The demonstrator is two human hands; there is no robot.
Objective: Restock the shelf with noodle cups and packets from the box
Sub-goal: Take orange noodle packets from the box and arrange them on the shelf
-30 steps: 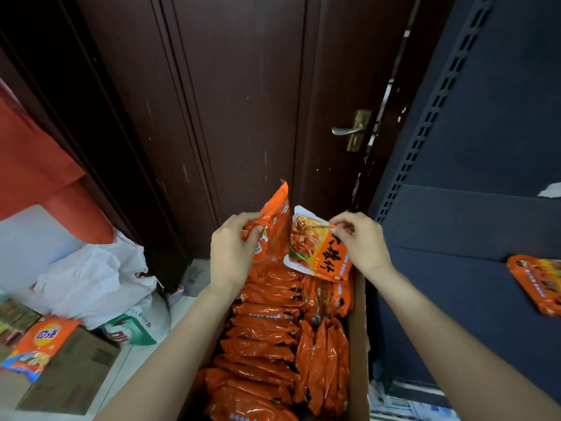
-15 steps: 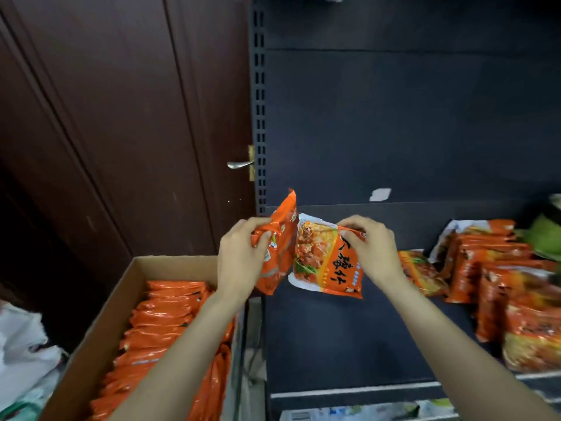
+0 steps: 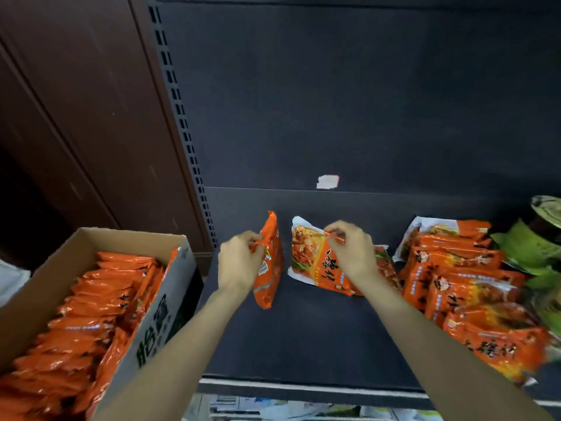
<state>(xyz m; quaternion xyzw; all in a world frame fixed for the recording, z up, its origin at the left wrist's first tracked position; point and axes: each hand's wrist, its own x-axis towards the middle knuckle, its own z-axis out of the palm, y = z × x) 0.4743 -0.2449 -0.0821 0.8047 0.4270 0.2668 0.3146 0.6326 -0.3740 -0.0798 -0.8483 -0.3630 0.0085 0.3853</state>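
Two orange noodle packets are held over the dark shelf [image 3: 303,338]. Edge-on packet [image 3: 268,262] is gripped by curled left hand [image 3: 239,262] fingers; face-up packet [image 3: 315,262] is pinched at its top edge by the right hand [image 3: 352,253]. Stocked packets [image 3: 467,278] lie right of it; box [image 3: 170,299] of packets sits left of the shelf.

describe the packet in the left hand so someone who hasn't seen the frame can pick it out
Start at the dark shelf right of the cardboard box. Two orange packets are held above its bare left part; the left hand grips the left packet. Unlike the right-hand packet, which shows its printed front, this one is turned edge-on and hangs upright, looking narrow.
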